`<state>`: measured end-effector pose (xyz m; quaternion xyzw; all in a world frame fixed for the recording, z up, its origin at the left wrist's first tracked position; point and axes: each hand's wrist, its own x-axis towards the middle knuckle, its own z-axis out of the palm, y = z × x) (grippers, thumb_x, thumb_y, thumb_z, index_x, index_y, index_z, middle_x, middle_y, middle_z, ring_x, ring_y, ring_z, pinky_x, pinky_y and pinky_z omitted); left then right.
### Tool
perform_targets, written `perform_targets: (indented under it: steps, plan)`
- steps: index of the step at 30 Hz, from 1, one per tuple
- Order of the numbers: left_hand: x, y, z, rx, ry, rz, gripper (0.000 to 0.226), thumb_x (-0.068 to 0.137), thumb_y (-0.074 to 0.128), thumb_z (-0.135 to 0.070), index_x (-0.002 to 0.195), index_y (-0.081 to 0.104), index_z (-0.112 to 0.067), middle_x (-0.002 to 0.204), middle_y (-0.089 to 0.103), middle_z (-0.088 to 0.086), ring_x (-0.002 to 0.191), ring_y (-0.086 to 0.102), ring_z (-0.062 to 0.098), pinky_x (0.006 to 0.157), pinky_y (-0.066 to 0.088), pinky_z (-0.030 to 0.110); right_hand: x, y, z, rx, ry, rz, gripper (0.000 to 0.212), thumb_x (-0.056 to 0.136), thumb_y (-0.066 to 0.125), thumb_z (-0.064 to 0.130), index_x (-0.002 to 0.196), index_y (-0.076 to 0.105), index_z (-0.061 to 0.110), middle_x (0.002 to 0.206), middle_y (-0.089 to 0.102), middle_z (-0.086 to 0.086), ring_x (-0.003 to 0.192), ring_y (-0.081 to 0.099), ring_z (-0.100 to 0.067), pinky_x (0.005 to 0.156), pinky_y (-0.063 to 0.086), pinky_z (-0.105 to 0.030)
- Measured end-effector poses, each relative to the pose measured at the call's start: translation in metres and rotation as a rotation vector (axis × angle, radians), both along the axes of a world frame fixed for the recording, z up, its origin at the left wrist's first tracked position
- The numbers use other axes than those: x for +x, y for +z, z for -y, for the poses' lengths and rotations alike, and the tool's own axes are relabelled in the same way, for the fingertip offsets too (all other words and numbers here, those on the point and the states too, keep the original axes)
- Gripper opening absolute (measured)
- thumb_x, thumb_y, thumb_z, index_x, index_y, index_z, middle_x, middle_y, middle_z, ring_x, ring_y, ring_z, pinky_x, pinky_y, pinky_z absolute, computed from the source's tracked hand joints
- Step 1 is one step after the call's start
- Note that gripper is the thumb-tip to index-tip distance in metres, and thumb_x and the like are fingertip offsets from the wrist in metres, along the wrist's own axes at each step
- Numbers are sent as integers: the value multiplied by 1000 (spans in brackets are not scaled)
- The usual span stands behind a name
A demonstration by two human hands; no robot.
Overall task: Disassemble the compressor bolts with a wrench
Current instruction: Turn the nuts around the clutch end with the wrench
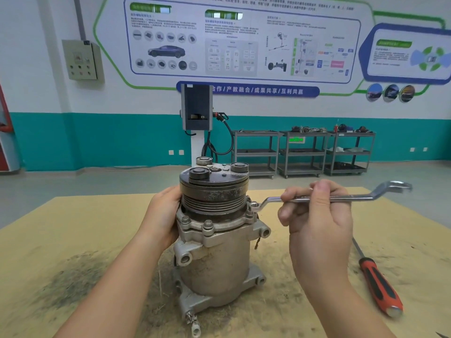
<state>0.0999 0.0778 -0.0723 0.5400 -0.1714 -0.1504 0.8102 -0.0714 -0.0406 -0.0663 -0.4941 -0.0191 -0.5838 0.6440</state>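
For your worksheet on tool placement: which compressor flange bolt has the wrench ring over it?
The right-side bolt: the wrench ring sits on it, while both front bolts stand bare.

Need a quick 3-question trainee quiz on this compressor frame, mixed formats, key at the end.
1. True or false: the wrench ring end sits at a bolt on the compressor flange.
2. Which hand steadies the compressor? A) left hand B) right hand C) neither
3. Fill in: the tool lying on the table, to the right of the compressor, is a ____ with a red-and-black handle.

Key: 1 true; 2 A; 3 screwdriver
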Motion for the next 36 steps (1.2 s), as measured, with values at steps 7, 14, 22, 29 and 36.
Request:
perform_targets:
  steps: [7,14,22,29,36]
  plan:
    - [-3,1,0,-3,-2,0,20,94,56,-12,84,68,0,73,73,12,62,71,19,47,54,26,7,2,23,269,355,-101,25,105,35,18,84,47,11,65,63,-6,45,50,-13,46,46,-22]
    - [-3,1,0,-1,-5,14,23,96,55,-13,84,69,0,73,74,11,62,72,18,46,53,25,9,-18,-8,-258,-136,69,14,99,42,40,90,51,35,73,65,-3,53,59,-17,52,49,-26]
    - [2,-2,0,5,-29,16,22,93,58,-17,94,70,2,90,74,20,79,71,28,61,58,35,8,-29,-22,-870,-362,32,19,92,61,35,93,58,16,94,67,6,89,65,-8,79,54,-22]
    - [-1,0,0,-5,-5,15,22,95,56,-14,83,70,-2,77,74,13,66,72,20,49,55,27,-3,1,-5,-83,-27,49,41,102,36,33,69,61,31,74,67,-5,55,60,-19,59,52,-28]
    - [-4,1,1,5,1,13,20,95,56,-14,86,69,-1,75,74,11,64,72,18,48,54,26,3,4,18,356,396,-85,39,105,33,21,71,48,9,62,63,-10,45,52,-16,46,49,-25]
